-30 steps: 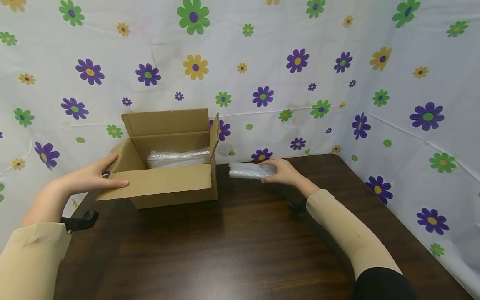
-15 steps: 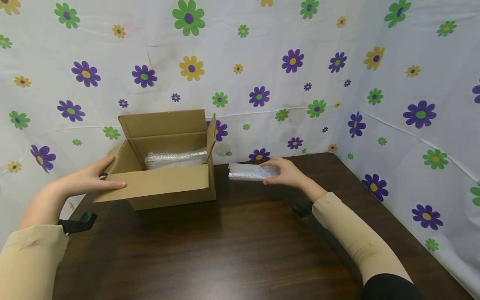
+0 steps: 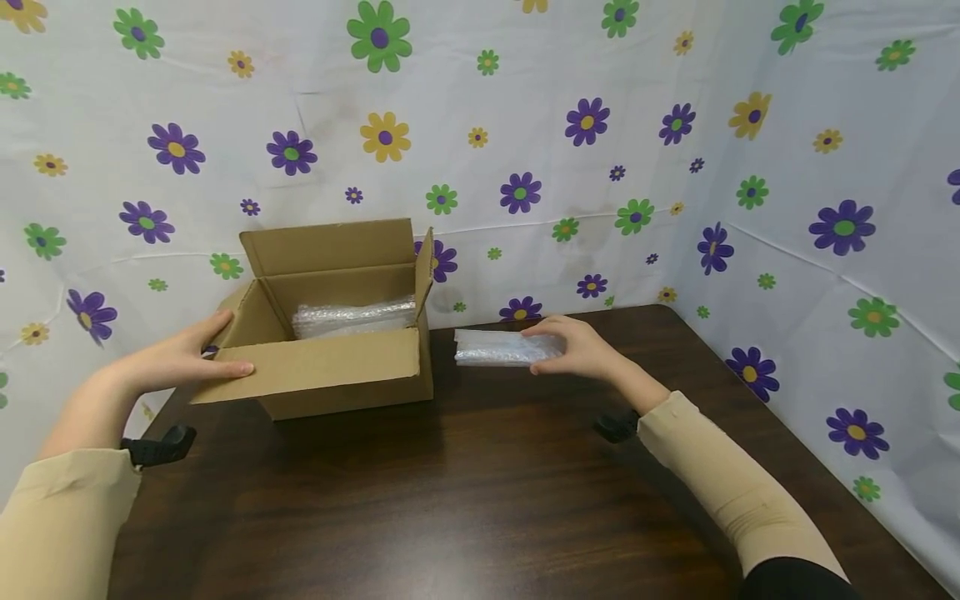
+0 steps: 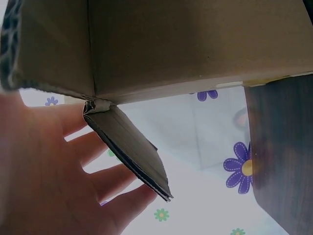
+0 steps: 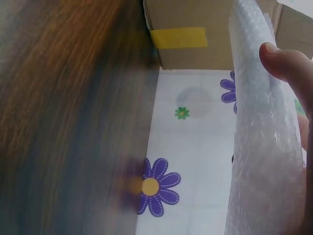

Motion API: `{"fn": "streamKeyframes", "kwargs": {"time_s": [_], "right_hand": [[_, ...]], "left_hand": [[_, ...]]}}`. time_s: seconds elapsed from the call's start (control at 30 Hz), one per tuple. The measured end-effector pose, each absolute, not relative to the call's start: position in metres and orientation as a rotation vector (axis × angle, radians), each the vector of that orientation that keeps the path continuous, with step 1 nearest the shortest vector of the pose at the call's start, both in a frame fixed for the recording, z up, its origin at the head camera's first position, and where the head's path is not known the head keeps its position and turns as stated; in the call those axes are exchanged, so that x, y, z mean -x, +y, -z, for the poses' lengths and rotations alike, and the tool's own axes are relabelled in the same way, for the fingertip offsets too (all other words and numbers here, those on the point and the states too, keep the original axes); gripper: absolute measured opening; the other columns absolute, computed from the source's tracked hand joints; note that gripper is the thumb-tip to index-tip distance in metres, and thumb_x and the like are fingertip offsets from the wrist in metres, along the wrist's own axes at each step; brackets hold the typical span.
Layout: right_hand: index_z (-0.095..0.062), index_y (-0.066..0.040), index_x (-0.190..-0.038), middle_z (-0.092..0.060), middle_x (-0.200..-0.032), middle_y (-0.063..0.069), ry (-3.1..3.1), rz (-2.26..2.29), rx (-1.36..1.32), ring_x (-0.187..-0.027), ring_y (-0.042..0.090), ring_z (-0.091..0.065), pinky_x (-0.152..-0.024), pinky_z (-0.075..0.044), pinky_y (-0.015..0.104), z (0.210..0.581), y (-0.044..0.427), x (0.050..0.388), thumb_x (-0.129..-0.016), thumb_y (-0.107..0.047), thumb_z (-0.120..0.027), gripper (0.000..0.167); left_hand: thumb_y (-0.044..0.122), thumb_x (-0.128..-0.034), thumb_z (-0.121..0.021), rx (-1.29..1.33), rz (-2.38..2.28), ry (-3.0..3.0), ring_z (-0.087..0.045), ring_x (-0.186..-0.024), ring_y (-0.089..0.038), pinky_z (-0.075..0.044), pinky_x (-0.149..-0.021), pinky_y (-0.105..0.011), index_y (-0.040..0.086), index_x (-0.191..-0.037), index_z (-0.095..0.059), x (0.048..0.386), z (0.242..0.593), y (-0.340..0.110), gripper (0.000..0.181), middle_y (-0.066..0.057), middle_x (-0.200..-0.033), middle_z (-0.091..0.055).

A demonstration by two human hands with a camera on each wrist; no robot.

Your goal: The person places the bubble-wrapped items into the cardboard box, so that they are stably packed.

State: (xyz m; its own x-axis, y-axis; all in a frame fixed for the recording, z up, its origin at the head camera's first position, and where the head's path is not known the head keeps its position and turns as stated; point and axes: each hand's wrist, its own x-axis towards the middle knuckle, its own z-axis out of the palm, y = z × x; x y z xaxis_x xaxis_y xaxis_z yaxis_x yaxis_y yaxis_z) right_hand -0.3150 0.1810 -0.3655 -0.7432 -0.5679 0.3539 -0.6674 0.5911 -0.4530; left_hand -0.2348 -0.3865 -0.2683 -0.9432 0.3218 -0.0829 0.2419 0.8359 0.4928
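Observation:
At the back left of the table stands an open cardboard box with its flaps raised or spread. Bubble-wrapped material lies inside it. My left hand holds the box at its front left corner, thumb over the front flap and fingers along the left side flap. To the right of the box, my right hand grips the right end of a flat bubble-wrapped packet between thumb and fingers. In the right wrist view the thumb presses on the bubble wrap; what it wraps cannot be made out.
Both hands work over a dark wooden table. A white flower-print cloth hangs close behind the box and along the right side. Yellow tape shows on the box's side in the right wrist view.
My right hand has drawn the wrapped packet slightly toward me and to the right. The left hand keeps its hold on the box, which stays in place.

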Motion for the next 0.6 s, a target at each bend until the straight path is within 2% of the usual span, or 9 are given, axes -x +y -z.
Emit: {"fn": "streamKeyframes", "kwargs": {"time_s": [0.43,0.6], "right_hand": [[-0.066,-0.024,-0.126,-0.061,-0.125,-0.002,-2.608,-0.832,-1.116,-0.119,0.021,-0.053,-0.098,-0.043,0.050,0.336,0.182,0.286,-0.076,-0.041,-0.082,0.055],[-0.066,-0.023,-0.126,-0.060,-0.125,-0.002,-2.587,-0.847,-1.140,-0.119,0.021,-0.053,-0.097,-0.044,0.050,0.325,0.180,0.278,-0.075,-0.037,-0.083,0.055]], "left_hand": [[0.030,-0.0903,-0.065,-0.454,-0.744,2.854,0.000,-0.137,-0.059,-0.015,-0.098,-0.076,-0.007,-0.150,0.007,0.236,0.269,-0.388,0.101,-0.039,-0.152,0.003],[0.030,-0.0902,-0.065,-0.458,-0.755,2.850,0.000,-0.137,-0.059,-0.015,-0.098,-0.077,-0.007,-0.151,0.006,0.235,0.269,-0.387,0.101,-0.039,-0.152,0.003]]}}
